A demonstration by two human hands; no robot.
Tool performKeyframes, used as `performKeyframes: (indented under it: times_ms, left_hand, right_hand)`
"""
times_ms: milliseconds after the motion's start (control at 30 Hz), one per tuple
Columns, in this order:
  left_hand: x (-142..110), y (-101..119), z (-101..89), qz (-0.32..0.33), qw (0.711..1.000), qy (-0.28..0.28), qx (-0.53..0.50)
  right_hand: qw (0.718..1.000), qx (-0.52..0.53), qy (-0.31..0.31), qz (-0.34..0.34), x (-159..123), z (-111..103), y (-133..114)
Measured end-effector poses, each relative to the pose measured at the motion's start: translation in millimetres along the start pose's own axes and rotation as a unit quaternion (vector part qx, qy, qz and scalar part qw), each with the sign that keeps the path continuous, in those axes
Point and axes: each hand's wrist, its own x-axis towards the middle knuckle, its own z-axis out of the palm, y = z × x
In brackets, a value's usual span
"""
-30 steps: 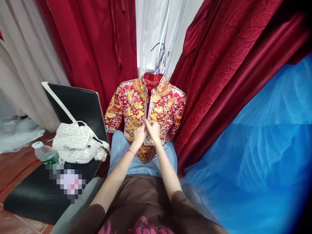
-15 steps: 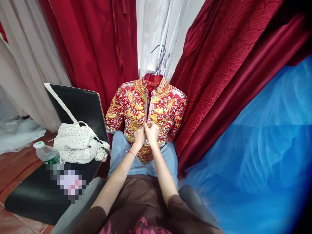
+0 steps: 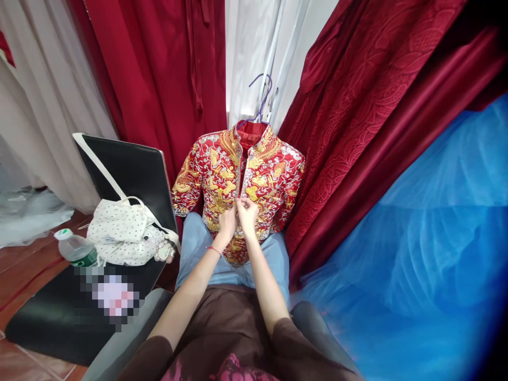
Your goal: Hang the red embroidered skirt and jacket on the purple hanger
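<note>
Across my knees rests a red jacket (image 3: 262, 164), thickly embroidered in gold and silver, its stand-up collar spread over a purple hanger (image 3: 262, 98). The front parts in a narrow slit from the collar down to my fingers. My left hand (image 3: 227, 219), with a red cord at the wrist, is closed on the front edge of the jacket. Right beside it, my right hand (image 3: 248, 212) pinches the same front opening, thumb and finger together. Whatever small fastening lies between the fingertips is hidden.
To the left stands a black chair (image 3: 130, 164) holding a dotted white bag (image 3: 119, 233), a water bottle (image 3: 77, 248) and a blurred-out item. Red curtains (image 3: 159, 63) hang behind. Blue tulle (image 3: 428, 254) spreads along the right.
My right fingers have shifted slightly at the jacket's front opening, the pinch a little looser in outline. The left hand stays put, and the view has tilted slightly.
</note>
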Motion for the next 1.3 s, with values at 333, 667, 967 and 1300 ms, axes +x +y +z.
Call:
performKeyframes:
  times_ms: [333,667,967,1300]
  left_hand:
    - [1,3,-2.3,0.002,1.0,0.019,-0.004]
    - [-3,20,-20.9,0.044,0.998,0.001,0.045]
    - [-7,38,-33.0,0.054,0.997,-0.024,0.045]
    - [-5,29,-14.7,0.047,0.997,-0.022,0.052]
  right_hand:
    - [0.981,0.182,-0.044,0.042,23,-4,-30]
    - [0.981,0.196,0.001,0.01,86,2,-96]
    - [0.981,0.161,0.011,-0.104,101,4,-112]
    - [0.995,-0.071,-0.031,-0.06,119,-16,-87]
